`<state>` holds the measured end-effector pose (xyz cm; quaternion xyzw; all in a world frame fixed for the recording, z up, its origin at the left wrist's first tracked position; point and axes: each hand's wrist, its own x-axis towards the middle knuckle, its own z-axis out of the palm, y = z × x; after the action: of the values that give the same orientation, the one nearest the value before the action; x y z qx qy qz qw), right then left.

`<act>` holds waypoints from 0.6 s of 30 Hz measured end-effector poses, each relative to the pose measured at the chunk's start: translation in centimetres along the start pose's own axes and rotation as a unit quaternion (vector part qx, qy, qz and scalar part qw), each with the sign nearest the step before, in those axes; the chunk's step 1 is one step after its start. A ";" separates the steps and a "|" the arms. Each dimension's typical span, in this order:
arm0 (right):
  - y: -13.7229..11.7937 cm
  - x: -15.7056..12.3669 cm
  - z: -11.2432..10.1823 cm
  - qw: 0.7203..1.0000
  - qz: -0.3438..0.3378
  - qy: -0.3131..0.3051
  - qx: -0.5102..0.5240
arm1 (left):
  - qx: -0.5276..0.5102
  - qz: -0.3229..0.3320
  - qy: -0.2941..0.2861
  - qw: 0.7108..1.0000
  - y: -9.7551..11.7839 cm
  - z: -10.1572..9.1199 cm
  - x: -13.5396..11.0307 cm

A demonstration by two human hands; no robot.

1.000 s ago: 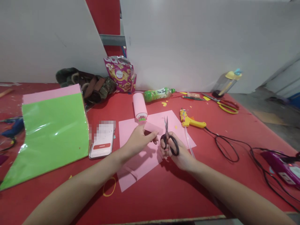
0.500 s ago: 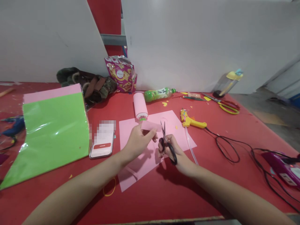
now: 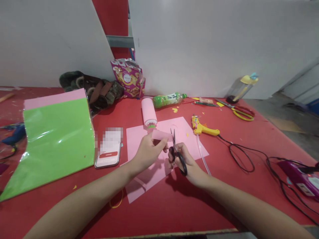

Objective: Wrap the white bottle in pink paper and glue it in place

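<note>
My left hand (image 3: 151,148) pinches a small strip of pink paper (image 3: 161,135) between thumb and fingers. Black-handled scissors (image 3: 182,163) are in my right hand (image 3: 184,159), their blades slightly apart at the right end of the strip. Beneath both hands lies a large pink sheet (image 3: 159,176), with a thin pink strip (image 3: 140,182) on its lower left part. A pink paper-wrapped cylinder (image 3: 149,112) with a green end lies just beyond my left hand.
A yellow glue gun (image 3: 205,130) with a black cord lies to the right, near a purple power strip (image 3: 302,179). On the left are a phone (image 3: 109,154) and green sheets (image 3: 59,142). Behind are a green-labelled bottle (image 3: 169,99), a snack bag (image 3: 128,78) and red-yellow scissors (image 3: 243,113).
The pink strip and my left hand have shifted very slightly to the right, towards the scissor blades. The right hand stays almost in place.
</note>
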<state>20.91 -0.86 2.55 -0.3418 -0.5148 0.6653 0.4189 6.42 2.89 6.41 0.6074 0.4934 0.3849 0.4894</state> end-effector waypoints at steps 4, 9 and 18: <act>-0.1 0.0 0.1 1.000 -0.003 0.010 0.001 | 0.004 0.005 -0.005 1.000 0.0 0.0 0.0; -0.1 0.1 0.1 1.000 -0.003 0.008 0.003 | 0.015 0.008 -0.004 1.000 0.0 0.0 -0.1; 0.2 0.1 0.1 1.000 0.005 0.022 0.014 | 0.002 0.005 0.000 1.000 0.0 -0.1 0.0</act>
<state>20.73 -0.81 2.41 -0.3527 -0.4944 0.6670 0.4317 6.29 2.90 6.42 0.6109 0.4908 0.3866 0.4862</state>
